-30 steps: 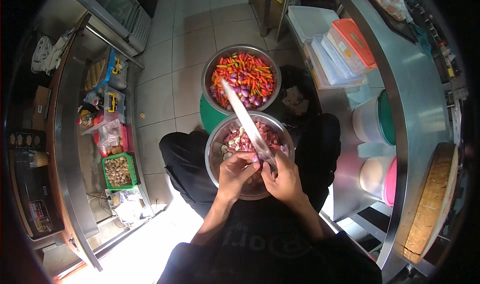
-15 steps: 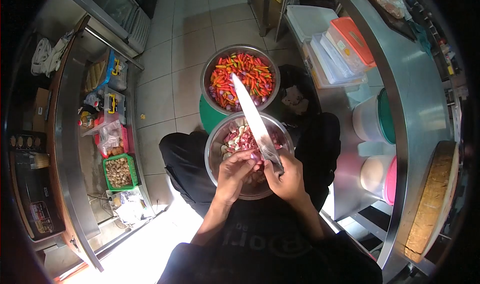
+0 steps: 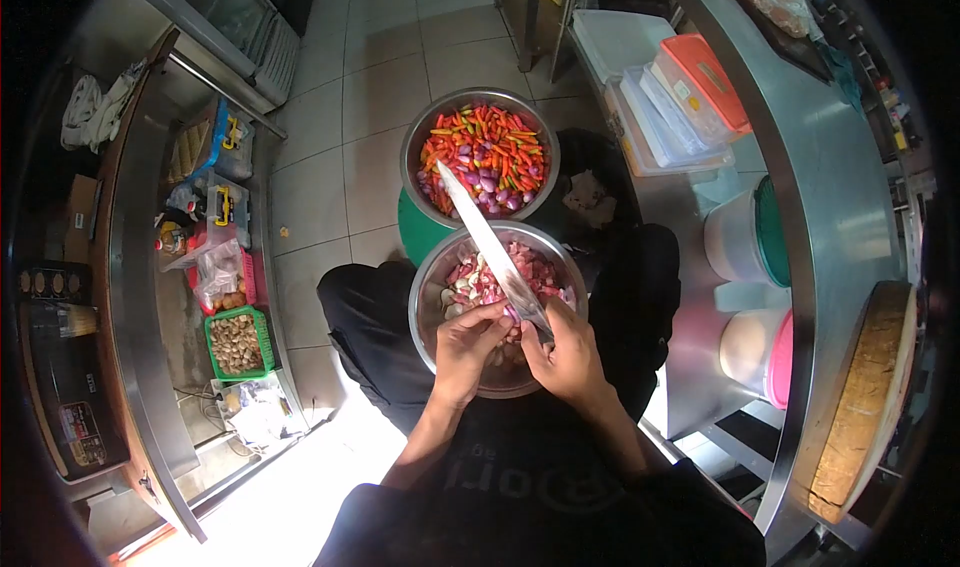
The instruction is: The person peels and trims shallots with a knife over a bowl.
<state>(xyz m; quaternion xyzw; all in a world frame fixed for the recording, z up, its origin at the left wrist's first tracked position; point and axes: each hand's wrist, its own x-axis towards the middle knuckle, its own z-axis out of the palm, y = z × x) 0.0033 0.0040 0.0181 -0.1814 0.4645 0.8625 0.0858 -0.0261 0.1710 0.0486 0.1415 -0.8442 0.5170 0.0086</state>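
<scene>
My right hand (image 3: pixel 568 352) is closed around the base of a large knife (image 3: pixel 490 245), whose long blade points forward and left over both bowls. Pinched in my left hand (image 3: pixel 466 352) is a small purple shallot (image 3: pixel 511 313), close against the blade. Both hands are above the near steel bowl (image 3: pixel 424 305), which sits at my lap and holds cut shallot pieces (image 3: pixel 480 282). Beyond it stands a second steel bowl (image 3: pixel 410 157) with red and orange chillies (image 3: pixel 480 127) and whole purple shallots (image 3: pixel 487 183). The knife's handle is hidden by my fingers.
Something green and round (image 3: pixel 415 229) lies under the far bowl. At left, a shelf holds a green basket (image 3: pixel 262 339) and plastic boxes. At right, a steel table (image 3: pixel 835 217) has lidded tubs (image 3: pixel 750 352) beneath and a thick round wooden block (image 3: pixel 860 407) on its edge.
The knife has swung left, its tip moving from the middle of the chillies toward the far bowl's left side. More whole shallots show now. My left hand has hardly moved.
</scene>
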